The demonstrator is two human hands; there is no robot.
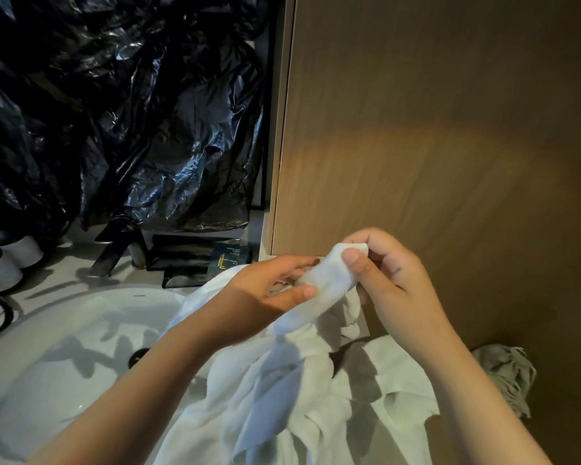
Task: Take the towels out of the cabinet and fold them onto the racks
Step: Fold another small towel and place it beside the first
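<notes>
Okay, my right hand (pixel 389 280) pinches a corner of the crumpled white terry towel (pixel 316 380), my left hand (pixel 265 290) grips the same edge just beside it. Rest of it hangs bunched beside the white oval sink (pixel 64 347), before the brown wooden cabinet panel (pixel 433 129).

The cabinet panel (pixel 433 129) is matt, smooth wood grain. Left of it, the black bags (pixel 131 112) are glossy, crinkled plastic; below it, the white towel (pixel 316 380) is soft, nappy cloth.
</notes>
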